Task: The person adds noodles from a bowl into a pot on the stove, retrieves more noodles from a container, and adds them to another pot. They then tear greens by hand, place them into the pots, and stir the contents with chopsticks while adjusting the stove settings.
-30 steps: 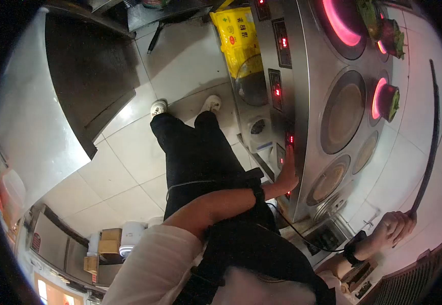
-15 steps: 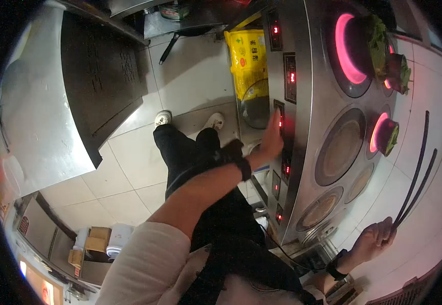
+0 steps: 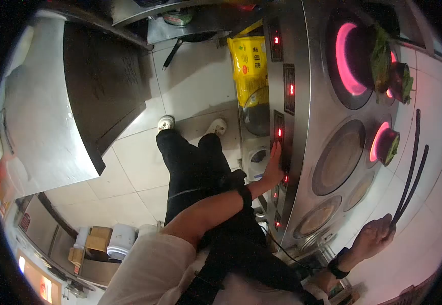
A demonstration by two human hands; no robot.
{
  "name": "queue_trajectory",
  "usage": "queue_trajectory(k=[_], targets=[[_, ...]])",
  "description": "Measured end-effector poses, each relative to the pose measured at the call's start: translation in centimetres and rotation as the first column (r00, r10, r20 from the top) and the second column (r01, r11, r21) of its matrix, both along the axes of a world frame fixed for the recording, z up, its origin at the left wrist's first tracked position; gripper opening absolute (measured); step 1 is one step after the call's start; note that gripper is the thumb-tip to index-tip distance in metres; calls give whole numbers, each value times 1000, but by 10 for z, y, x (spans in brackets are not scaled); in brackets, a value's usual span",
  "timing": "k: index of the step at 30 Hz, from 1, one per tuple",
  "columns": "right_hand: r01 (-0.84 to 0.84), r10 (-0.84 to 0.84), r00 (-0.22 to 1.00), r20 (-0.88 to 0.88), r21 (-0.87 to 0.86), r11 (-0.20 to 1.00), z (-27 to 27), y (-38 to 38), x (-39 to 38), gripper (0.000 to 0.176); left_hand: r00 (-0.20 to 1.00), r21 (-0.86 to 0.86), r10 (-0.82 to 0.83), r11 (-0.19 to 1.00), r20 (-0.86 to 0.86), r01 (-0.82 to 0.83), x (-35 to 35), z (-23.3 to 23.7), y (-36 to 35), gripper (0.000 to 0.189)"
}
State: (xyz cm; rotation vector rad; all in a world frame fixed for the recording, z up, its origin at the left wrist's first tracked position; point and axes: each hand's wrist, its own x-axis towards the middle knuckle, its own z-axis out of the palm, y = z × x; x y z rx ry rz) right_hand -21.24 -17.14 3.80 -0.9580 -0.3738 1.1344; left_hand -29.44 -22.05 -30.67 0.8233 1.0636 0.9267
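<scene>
My left hand [image 3: 272,170] reaches across my body to the steel front of the stove. Its fingers are stretched out, with the fingertips right at a control panel [image 3: 279,124] just below a lit red digit. Nothing shows in this hand. In my right hand [image 3: 375,238], closed fingers grip a pair of long black chopsticks [image 3: 411,173], which point away over the pale tiles beside the stove. Leafy greens [image 3: 381,53] stand in a dark pot on the far burner, which glows pink-red [image 3: 348,61]. A smaller pot [image 3: 385,147] with greens sits at another glowing ring.
Dark round burner plates [image 3: 339,157] lie in the stovetop nearer me. Below the stove front are a yellow package [image 3: 248,61] and a glass lid [image 3: 257,112]. A steel counter [image 3: 43,122] with a dark side panel stands at left. A black pan handle [image 3: 172,55] juts out ahead.
My left hand has slid along the control panels toward me, uncovering a red digit. The right hand still holds the chopsticks, their tips slightly shifted. The whole view has shifted a little.
</scene>
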Motion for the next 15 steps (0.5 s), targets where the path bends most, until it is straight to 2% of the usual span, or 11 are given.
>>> queue_trajectory(k=[1, 2, 3, 4, 5, 7, 9, 10, 12, 14, 15], targets=[[-19, 19, 1000, 9, 2, 1000, 0, -1, 3, 20, 997, -68, -76, 995, -19, 74, -7, 4, 4, 80], [-20, 20, 1000, 5, 10, 1000, 0, -3, 3, 20, 997, -60, -75, 995, -24, 74, -4, -15, 3, 80], [17, -20, 996, 82, 30, 999, -2, -1, 1, 21, 991, 30, 9, 999, 137, -13, 7, -55, 0, 78], [54, -61, 986, 157, 53, 997, -3, 1, 0, 22, 999, 61, 38, 997, 32, -40, -7, -52, 25, 75], [56, -66, 986, 150, 69, 996, -4, 2, 1, 22, 995, 89, 69, 994, -76, -63, -22, -48, 50, 73], [-138, 129, 988, 88, 98, 986, 0, -3, 6, 20, 893, 210, 170, 974, -417, -87, -68, -8, 134, 70], [-74, 61, 988, 143, 89, 993, 2, -14, 15, 17, 857, 383, 291, 916, -425, -121, -72, -20, 187, 72], [-25, 11, 986, 165, 85, 996, 3, -18, 17, 15, 828, 405, 299, 909, -474, -96, -68, -29, 205, 73], [32, -49, 981, 185, 94, 995, 5, -28, 23, 14, 913, 314, 200, 946, -357, -84, -54, -60, 226, 78], [162, -185, 935, 304, 99, 982, 7, -39, 31, 15, 924, 326, 212, 940, -320, -103, -55, -66, 233, 80], [176, -202, 932, 301, 110, 978, 10, -45, 35, 15, 933, 327, 225, 937, -282, -127, -57, -70, 236, 81]])
